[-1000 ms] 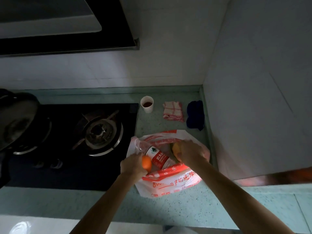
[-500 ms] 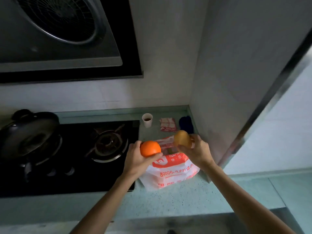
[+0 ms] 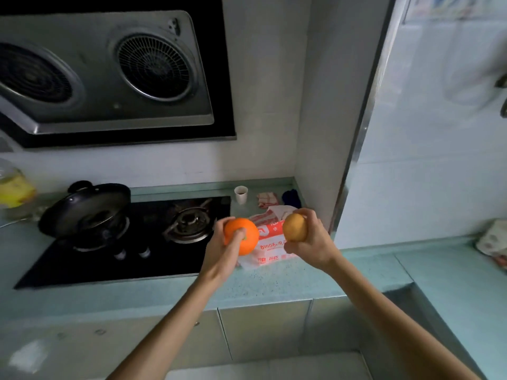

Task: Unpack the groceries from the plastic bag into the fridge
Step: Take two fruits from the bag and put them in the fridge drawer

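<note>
Fruit sits in both our hands above the bench (image 3: 274,283): our left hand (image 3: 222,249) curls its fingers round an orange (image 3: 248,242), our right hand (image 3: 312,241) grips a yellow-brown fruit (image 3: 295,227), and the plastic bag (image 3: 270,244) lies on the bench beyond them

Bag (image 3: 270,242) on counter (image 3: 274,283) — stove (image 3: 131,242) left, cup (image 3: 241,194) behind

A pale teal speckled countertop (image 3: 274,283) runs along a tiled wall into a corner. A black glass gas hob (image 3: 82,267) is set into its left part. Right of the hob, near the wall, a small paper cup (image 3: 241,194), a red-and-white checked cloth (image 3: 267,200) and a dark blue cloth (image 3: 292,197) sit in a row. Nearer the front lies a white and red plastic bag (image 3: 270,246). A yellowish bottle (image 3: 13,190) stands at the far left.
</note>
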{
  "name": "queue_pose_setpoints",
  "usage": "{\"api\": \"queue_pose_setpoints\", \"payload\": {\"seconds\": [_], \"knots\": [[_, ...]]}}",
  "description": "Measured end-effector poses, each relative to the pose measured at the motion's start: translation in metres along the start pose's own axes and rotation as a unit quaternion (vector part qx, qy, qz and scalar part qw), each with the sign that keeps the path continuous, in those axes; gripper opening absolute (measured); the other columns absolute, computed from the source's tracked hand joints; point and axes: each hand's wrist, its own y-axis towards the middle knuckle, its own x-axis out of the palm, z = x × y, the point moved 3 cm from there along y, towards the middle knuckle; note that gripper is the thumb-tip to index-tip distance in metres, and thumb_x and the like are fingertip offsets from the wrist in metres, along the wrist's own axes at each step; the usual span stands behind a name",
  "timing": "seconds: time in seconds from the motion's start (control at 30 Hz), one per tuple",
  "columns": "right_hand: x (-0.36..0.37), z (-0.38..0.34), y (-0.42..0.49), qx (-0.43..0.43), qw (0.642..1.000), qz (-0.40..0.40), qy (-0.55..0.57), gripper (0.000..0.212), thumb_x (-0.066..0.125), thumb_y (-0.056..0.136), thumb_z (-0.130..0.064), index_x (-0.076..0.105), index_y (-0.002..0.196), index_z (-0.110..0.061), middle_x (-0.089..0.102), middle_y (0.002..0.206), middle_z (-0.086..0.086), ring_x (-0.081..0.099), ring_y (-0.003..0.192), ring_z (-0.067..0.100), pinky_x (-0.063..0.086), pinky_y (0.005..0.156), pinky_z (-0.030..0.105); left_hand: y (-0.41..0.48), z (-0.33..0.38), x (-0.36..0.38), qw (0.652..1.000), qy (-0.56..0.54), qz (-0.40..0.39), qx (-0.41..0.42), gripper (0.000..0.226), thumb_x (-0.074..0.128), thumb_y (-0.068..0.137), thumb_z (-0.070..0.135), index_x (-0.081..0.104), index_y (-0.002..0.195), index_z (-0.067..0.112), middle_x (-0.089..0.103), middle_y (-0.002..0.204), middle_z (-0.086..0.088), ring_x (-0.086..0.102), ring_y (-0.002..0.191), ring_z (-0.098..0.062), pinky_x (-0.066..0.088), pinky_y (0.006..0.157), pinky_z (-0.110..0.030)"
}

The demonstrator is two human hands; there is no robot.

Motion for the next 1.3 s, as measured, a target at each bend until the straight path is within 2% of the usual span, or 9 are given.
{"api": "queue_pose_setpoints", "payload": {"seconds": [0.23,0.37,0.43,0.5,0.77,0.9,1.03,1.2,1.3], "knots": [[-0.004,-0.026,-0.096,-0.051,0.997,-0.026,0.045,0.074,0.078,0.065,-0.022,0.04,0.125,-0.042,0.056,0.11,0.001,0.063,0.09,0.024,0.061,0.069,0.043,-0.101,0.006,-0.018,0.996,-0.02,0.083,0.006,0.05,0.053,0.074,0.065,0.056,0.106,0.027,0.064,0.096,-0.007,0.062,0.062,-0.022,0.04,0.039,-0.021],[-0.007,-0.037,-0.156,-0.042,0.993,-0.063,0.089,0.03,0.068,0.086,-0.041,0.053,0.111,-0.035,0.062,0.085,-0.001,0.06,0.068,0.015,0.056,0.059,0.03,-0.168,0.0,-0.036,0.986,-0.028,0.162,-0.002,0.046,0.052,0.074,0.069,0.054,0.102,0.033,0.064,0.093,-0.002,0.067,0.067,-0.032,0.044,0.043,-0.029],[-0.008,-0.042,-0.184,-0.049,0.994,-0.061,0.075,0.02,0.057,0.091,-0.05,0.057,0.102,-0.034,0.065,0.086,0.001,0.063,0.071,0.017,0.058,0.062,0.035,-0.204,-0.004,-0.047,0.982,-0.02,0.185,-0.021,0.047,0.051,0.079,0.062,0.053,0.108,0.026,0.063,0.091,0.0,0.066,0.066,-0.032,0.046,0.045,-0.03],[-0.003,-0.049,-0.209,-0.048,0.993,-0.087,0.067,0.024,0.053,0.091,-0.055,0.058,0.102,-0.034,0.067,0.086,0.002,0.065,0.073,0.02,0.06,0.063,0.043,-0.234,-0.005,-0.06,0.979,-0.026,0.197,-0.036,0.048,0.05,0.082,0.06,0.053,0.111,0.022,0.064,0.095,-0.004,0.069,0.065,-0.029,0.047,0.045,-0.029],[0.055,-0.114,-0.28,-0.16,0.966,-0.202,-0.023,0.026,0.052,0.091,-0.053,0.053,0.109,-0.034,0.068,0.08,-0.004,0.064,0.069,0.008,0.055,0.065,0.024,-0.336,0.015,-0.126,0.948,-0.106,0.295,-0.05,0.032,0.046,0.099,0.043,0.053,0.116,0.016,0.064,0.092,-0.011,0.068,0.053,-0.027,0.057,0.058,-0.039],[0.114,-0.156,-0.314,-0.191,0.949,-0.25,0.002,0.028,0.051,0.088,-0.059,0.053,0.106,-0.038,0.071,0.086,-0.001,0.068,0.075,0.015,0.058,0.071,0.034,-0.402,0.013,-0.184,0.923,-0.112,0.364,-0.047,0.034,0.044,0.1,0.043,0.052,0.119,0.016,0.061,0.099,-0.007,0.069,0.067,-0.032,0.057,0.057,-0.039],[0.174,-0.213,-0.367,-0.22,0.931,-0.286,0.048,0.029,0.047,0.092,-0.058,0.053,0.11,-0.037,0.067,0.095,-0.001,0.064,0.084,0.017,0.053,0.074,0.03,-0.481,0.0,-0.256,0.899,-0.093,0.427,-0.037,0.025,0.055,0.096,0.038,0.051,0.117,0.025,0.055,0.103,0.005,0.065,0.09,-0.029,0.06,0.061,-0.043],[0.251,-0.277,-0.451,-0.227,0.895,-0.368,0.11,0.037,0.037,0.088,-0.062,0.05,0.116,-0.042,0.059,0.11,-0.005,0.057,0.09,0.013,0.044,0.075,0.028,-0.59,-0.019,-0.339,0.887,-0.052,0.458,-0.027,0.052,0.063,0.076,0.036,0.047,0.126,0.033,0.055,0.111,0.011,0.065,0.09,-0.018,0.06,0.058,-0.034],[0.303,-0.313,-0.504,-0.253,0.868,-0.415,0.106,0.04,0.04,0.084,-0.054,0.044,0.123,-0.047,0.057,0.116,-0.004,0.057,0.094,0.009,0.047,0.071,0.026,-0.655,-0.028,-0.389,0.875,-0.017,0.484,-0.028,0.056,0.067,0.089,0.032,0.04,0.138,0.033,0.052,0.12,0.004,0.064,0.096,-0.018,0.059,0.063,-0.031]]}}
